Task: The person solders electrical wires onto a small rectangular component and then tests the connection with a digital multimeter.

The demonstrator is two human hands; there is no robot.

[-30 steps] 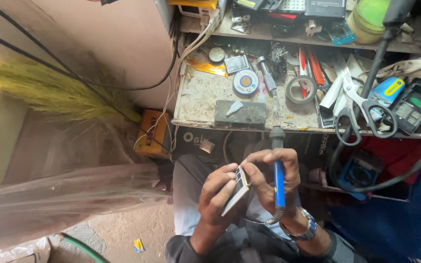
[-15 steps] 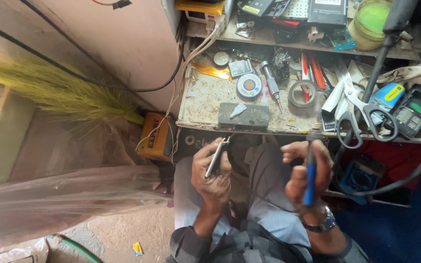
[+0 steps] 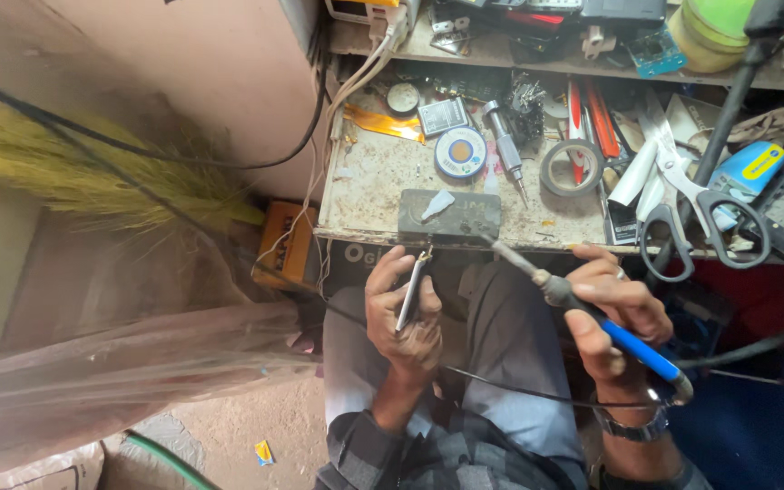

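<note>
Below the bench (image 3: 374,195), my left hand (image 3: 403,313) grips a thin board (image 3: 412,292) edge-on. My right hand (image 3: 612,313), beside it, is closed round a blue-handled iron (image 3: 592,318), tip pointing toward the grey block (image 3: 451,215) just above the board.

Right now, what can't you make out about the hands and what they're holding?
Head view only:
- Thin flat piece in the left hand: seen edge-on and half wrapped by fingers, so its kind is unclear.
- Soldering iron in the right hand: the tip is too thin to tell whether it touches the dark block.
- Right wrist: partly cut off by the bottom edge.
</note>
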